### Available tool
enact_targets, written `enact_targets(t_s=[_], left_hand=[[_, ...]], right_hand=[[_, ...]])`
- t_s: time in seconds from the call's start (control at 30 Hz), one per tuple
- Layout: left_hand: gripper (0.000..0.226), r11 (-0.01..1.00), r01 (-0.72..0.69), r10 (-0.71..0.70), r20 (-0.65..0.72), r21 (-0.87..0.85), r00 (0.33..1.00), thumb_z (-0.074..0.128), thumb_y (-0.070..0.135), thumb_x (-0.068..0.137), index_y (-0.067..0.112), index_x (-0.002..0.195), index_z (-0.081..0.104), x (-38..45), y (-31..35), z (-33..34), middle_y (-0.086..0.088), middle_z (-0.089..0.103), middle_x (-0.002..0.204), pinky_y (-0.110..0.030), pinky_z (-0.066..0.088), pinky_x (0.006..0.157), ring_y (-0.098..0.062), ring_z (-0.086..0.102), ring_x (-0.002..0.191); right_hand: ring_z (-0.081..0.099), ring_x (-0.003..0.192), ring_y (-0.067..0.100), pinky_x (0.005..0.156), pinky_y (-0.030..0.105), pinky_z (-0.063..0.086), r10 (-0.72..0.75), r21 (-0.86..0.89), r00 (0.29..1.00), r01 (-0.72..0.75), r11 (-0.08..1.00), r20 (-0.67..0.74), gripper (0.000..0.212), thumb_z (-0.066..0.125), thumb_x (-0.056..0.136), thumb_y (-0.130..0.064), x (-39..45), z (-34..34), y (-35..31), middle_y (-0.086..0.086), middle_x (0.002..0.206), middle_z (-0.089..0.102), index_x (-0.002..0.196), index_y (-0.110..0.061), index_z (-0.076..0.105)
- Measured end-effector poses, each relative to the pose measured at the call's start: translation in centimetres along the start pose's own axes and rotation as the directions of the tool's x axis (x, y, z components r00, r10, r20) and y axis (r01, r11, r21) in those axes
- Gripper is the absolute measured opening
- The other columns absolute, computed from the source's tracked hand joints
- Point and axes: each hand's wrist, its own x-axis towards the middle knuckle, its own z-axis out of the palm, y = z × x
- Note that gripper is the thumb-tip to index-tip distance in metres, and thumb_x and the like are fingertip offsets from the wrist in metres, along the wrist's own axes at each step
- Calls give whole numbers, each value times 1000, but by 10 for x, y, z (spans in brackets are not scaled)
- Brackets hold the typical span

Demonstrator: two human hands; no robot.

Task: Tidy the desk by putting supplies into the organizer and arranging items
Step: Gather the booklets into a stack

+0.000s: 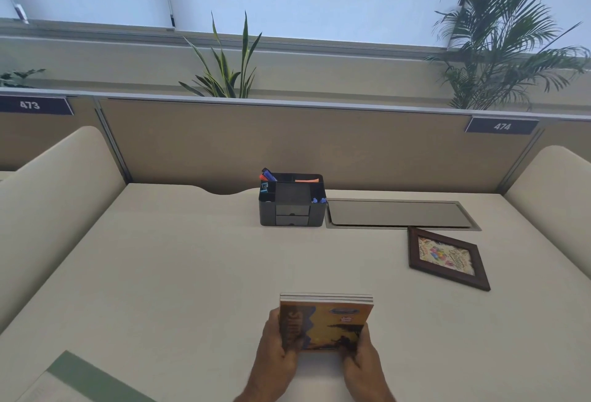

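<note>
Both hands hold a small stack of orange-covered notebooks [332, 321] near the desk's front edge. My left hand [278, 350] grips the stack's left side and my right hand [361, 357] grips its lower right corner. A black desk organizer [292, 206] stands at the back of the desk, with markers in its rear left slot, blue pens at its front right and an orange item along its back. A brown picture frame [446, 257] lies flat and skewed to the right of the organizer.
A grey cable hatch [399, 213] is set into the desk just right of the organizer. A green-edged paper [92, 376] lies at the front left. Beige partitions [287, 142] wall the desk at the back and on both sides, with plants behind.
</note>
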Motion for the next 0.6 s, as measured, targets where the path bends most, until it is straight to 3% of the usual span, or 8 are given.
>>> enact_targets(t_s=[0.07,0.17,0.23,0.3,0.37,0.47,0.53,0.6], left_hand=[[59,989,-31,29,20,142,999,57,-5,79,31,125,54,0,-12,-3,6,66,112,-43,57,78,-17,66,98],[68,912,-76,91,-17,402,996,60,7,74,54,119,40,0,-11,-6,39,50,112,-27,46,77,-6,51,95],[82,900,-97,112,-12,426,994,61,3,71,68,114,36,-1,5,-7,50,44,113,-11,38,75,4,50,99],[92,914,-98,100,15,394,995,57,-5,70,74,112,37,0,10,-8,49,48,111,1,36,74,20,51,94],[86,911,-97,93,30,401,995,51,-5,68,67,114,46,4,0,-11,37,58,108,-8,45,80,11,59,92],[63,917,-45,27,49,397,998,48,3,69,45,116,54,13,-26,-21,18,65,105,-38,53,83,-7,63,93],[56,904,13,-18,9,428,1000,49,3,70,39,114,54,21,-38,-31,17,63,104,-40,51,83,-11,61,94],[57,909,48,-42,-24,415,999,50,0,70,39,112,53,26,-25,-44,16,62,104,-34,51,83,-12,59,94]], right_hand=[[61,99,-7,82,8,45,1,-104,1000,-2,995,-10,85,50,82,14,1,-1,6,-37,106,62,117,-63,38],[63,97,18,83,30,47,-6,-234,999,-5,972,-46,93,52,81,7,4,1,13,-4,103,66,108,-77,24],[61,95,32,81,37,47,23,-310,999,-33,950,-37,87,54,82,-1,6,2,17,7,97,60,97,-78,16],[62,95,35,81,39,47,24,-335,999,-36,942,-42,80,55,84,-3,5,3,16,10,97,60,99,-72,16],[62,98,25,84,26,47,-27,-326,998,8,945,-53,84,56,83,3,5,3,11,6,100,60,107,-71,25],[50,99,-12,82,-2,36,-123,-321,991,104,941,-42,101,59,79,12,10,5,11,-7,103,53,112,-78,26],[45,100,-21,80,-4,35,-148,-327,989,137,935,-9,105,59,79,11,17,11,8,-7,103,51,110,-81,21],[47,100,-18,79,-4,35,-130,-332,991,127,935,16,96,59,82,10,25,21,-6,-8,103,51,112,-75,26]])
